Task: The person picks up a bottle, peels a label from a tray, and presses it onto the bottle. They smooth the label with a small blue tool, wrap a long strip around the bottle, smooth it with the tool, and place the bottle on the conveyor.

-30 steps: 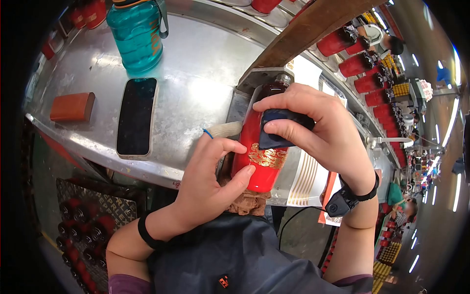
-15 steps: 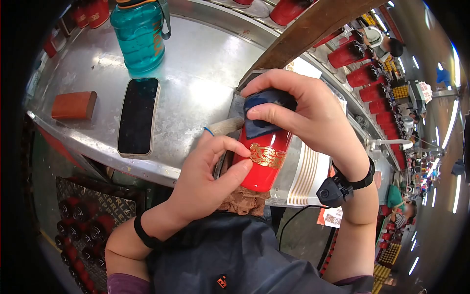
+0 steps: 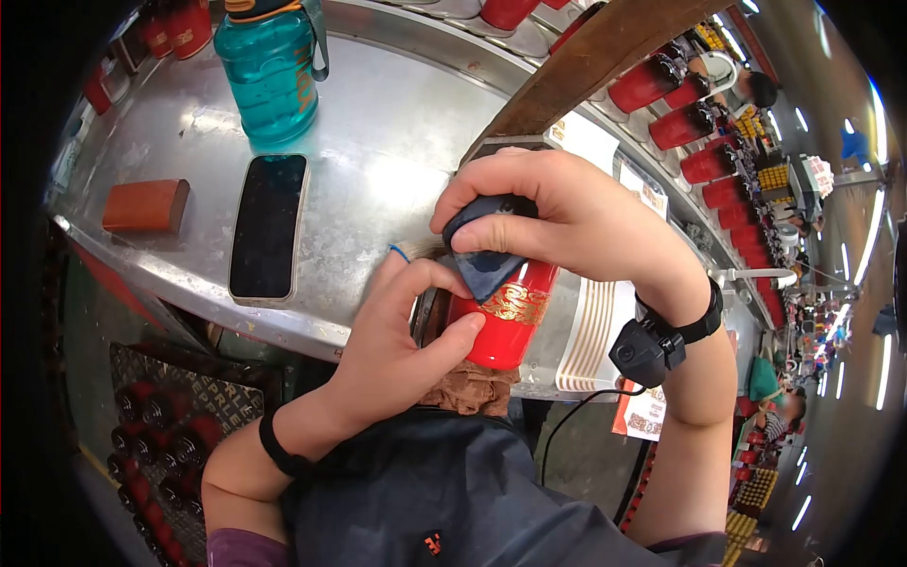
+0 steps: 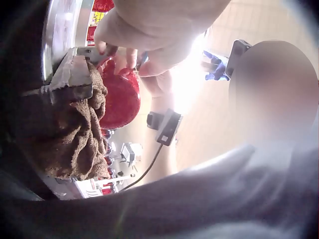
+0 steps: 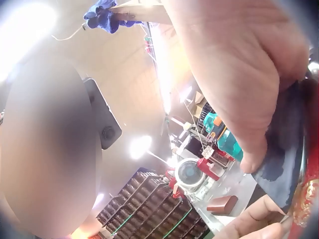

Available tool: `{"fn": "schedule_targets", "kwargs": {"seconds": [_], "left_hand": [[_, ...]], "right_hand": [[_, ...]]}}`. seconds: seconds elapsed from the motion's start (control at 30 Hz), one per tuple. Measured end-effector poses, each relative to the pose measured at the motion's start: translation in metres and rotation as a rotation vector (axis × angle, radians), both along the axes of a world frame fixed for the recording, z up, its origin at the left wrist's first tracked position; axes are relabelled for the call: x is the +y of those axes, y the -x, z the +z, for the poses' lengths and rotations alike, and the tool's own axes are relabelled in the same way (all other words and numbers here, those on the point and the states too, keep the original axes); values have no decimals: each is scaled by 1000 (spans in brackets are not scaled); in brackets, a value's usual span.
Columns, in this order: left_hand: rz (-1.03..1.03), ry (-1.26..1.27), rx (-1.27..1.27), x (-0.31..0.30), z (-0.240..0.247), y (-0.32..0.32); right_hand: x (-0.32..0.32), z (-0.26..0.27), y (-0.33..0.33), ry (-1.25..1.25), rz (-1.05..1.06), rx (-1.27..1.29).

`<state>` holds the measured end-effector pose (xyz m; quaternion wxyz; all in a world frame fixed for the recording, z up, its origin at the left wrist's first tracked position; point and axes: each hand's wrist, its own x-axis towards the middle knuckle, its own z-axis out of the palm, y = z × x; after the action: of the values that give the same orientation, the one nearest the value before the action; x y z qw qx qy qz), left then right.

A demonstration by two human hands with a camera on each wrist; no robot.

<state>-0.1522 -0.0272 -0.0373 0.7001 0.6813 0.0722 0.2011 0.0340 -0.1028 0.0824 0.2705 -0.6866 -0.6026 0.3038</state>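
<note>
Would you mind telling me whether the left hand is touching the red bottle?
Touching: in the head view, the left hand has its thumb resting flat against the red bottle, with no gap.

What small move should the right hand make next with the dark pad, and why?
Probably the right hand should draw the dark pad down over the gold band on the red bottle. The pad sits at the band's upper edge, most of the band shows uncovered below it, and the left hand grips the bottle from the side, steadying it.
</note>
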Motion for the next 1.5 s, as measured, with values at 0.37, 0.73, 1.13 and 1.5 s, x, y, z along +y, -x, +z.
{"fn": "schedule_targets", "kwargs": {"seconds": [0.37,0.73,1.13,1.5], "left_hand": [[54,-168,43,4,8,-15],[-7,-211,-7,6,30,-17],[-27,-69,61,5,21,-7],[-35,-213,51,9,13,-8]], "right_hand": [[-16,9,-4,-26,-325,179],[-49,18,2,146,-365,98],[-54,9,20,5,-133,-180],[-57,5,27,-46,-172,-297]]}}
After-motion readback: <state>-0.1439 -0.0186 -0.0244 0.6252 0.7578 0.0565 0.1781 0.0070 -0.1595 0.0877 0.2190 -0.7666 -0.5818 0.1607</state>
